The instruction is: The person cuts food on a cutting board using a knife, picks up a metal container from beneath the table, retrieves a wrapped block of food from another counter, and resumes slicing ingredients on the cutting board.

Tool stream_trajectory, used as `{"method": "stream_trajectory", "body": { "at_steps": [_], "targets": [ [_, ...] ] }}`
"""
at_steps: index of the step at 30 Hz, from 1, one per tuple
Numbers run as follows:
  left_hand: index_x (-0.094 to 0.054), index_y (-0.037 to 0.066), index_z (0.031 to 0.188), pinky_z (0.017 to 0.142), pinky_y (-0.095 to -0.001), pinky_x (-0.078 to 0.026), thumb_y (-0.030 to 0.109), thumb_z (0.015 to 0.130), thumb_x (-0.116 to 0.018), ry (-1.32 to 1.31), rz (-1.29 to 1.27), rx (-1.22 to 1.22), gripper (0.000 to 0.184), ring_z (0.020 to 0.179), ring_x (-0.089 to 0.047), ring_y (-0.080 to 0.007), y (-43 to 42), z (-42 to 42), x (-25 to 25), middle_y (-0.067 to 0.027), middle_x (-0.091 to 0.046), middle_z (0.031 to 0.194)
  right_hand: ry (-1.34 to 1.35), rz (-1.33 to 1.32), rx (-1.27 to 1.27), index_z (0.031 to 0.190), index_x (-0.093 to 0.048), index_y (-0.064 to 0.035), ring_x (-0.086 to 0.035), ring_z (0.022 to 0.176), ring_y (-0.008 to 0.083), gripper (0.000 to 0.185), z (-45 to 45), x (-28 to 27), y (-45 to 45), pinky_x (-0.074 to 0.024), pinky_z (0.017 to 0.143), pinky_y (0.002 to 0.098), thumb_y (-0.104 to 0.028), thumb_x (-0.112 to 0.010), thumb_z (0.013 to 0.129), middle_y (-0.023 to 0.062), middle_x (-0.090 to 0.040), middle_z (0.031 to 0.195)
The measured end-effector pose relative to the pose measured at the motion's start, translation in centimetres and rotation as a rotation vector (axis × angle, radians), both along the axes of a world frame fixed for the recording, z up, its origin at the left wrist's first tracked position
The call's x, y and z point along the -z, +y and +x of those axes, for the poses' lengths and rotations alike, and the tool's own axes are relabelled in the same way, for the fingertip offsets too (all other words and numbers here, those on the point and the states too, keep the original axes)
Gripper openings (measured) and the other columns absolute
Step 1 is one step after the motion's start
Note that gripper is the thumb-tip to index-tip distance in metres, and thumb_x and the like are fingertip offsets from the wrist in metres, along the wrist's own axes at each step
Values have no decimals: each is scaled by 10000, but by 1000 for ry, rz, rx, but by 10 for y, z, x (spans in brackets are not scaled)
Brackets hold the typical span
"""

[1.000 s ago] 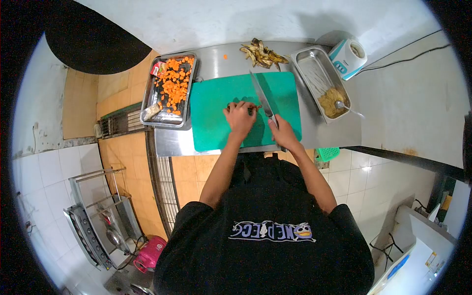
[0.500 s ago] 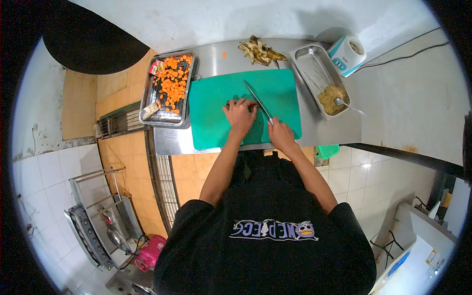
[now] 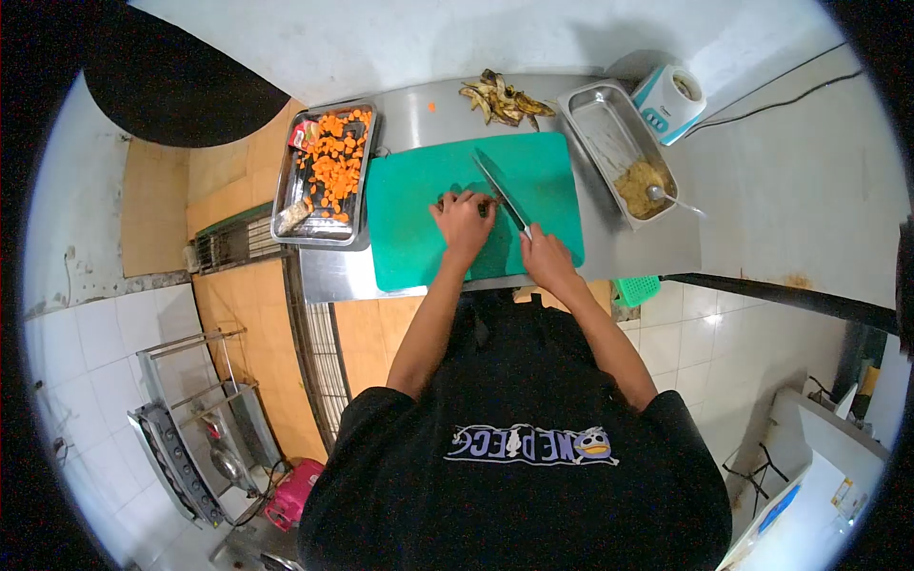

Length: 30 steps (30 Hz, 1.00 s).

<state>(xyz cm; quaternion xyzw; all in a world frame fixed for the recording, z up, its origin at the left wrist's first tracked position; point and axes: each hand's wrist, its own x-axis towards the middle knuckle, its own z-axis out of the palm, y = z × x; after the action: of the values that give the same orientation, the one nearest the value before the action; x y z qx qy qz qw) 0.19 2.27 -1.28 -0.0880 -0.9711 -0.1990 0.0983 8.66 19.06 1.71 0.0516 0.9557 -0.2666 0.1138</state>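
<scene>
The right hand [image 3: 547, 259] is clamped on the handle of a knife [image 3: 502, 192], its blade slanting away over the green board [image 3: 414, 252]. The left hand [image 3: 464, 224] has its fingers bent and gathered over small dark food [image 3: 496, 200] on the board, beside the blade; its exact kind cannot be told. The knife appears stiff and fairly light, best held by the handle; the food is probably soft, best pinned with tucked fingertips. Peels [image 3: 505, 100] lie beyond.

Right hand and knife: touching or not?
Touching. The head view shows the right hand closed around the handle end of the knife, with no gap between them.
</scene>
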Motion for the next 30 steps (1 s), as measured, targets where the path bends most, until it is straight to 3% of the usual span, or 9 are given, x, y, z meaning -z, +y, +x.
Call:
{"method": "stream_trajectory", "body": {
  "at_steps": [2, 12, 23, 26, 30],
  "targets": [
    [-781, 223, 910, 888, -492, -373, 327, 767, -796, 129, 73, -29, 177, 999, -607, -280, 1, 6, -5, 20, -725, 962, -32, -20, 6, 1108, -551, -17, -648, 779, 519, 336, 6, 6, 2, -516, 707, 608, -340, -474, 1058, 307, -654, 827],
    [-771, 239, 887, 848, -496, -384, 381, 768, -808, 93, -3, 46, 189, 978, -622, -263, -1, 5, -7, 30, -727, 984, -43, 33, 34, 1104, -560, -25, -689, 799, 491, 347, 9, -3, 0, -557, 711, 598, -360, -488, 1051, 288, -684, 852],
    [-797, 220, 834, 846, -462, -369, 310, 798, -786, 20, 17, 122, 97, 912, -624, -235, -14, -4, -12, -2, -721, 806, -46, 34, 55, 1095, -555, -31, -647, 766, 522, 305, 13, -3, -14, -507, 688, 624, -327, -509, 1042, 305, -659, 821],
    [-796, 219, 839, 834, -462, -377, 298, 793, -788, 19, 69, 174, 92, 889, -634, -236, -21, -5, -5, -10, -721, 799, -59, 29, 79, 1081, -564, -34, -644, 752, 522, 296, 16, 13, -17, -510, 673, 618, -323, -515, 1039, 306, -653, 801],
    [-792, 221, 834, 825, -469, -383, 276, 792, -782, 17, 54, 219, 69, 918, -631, -234, -21, -12, -9, -1, -723, 825, -14, 41, 69, 1050, -565, -20, -639, 724, 528, 297, 13, -14, -21, -512, 647, 615, -313, -520, 1036, 311, -648, 770]
  ]
}}
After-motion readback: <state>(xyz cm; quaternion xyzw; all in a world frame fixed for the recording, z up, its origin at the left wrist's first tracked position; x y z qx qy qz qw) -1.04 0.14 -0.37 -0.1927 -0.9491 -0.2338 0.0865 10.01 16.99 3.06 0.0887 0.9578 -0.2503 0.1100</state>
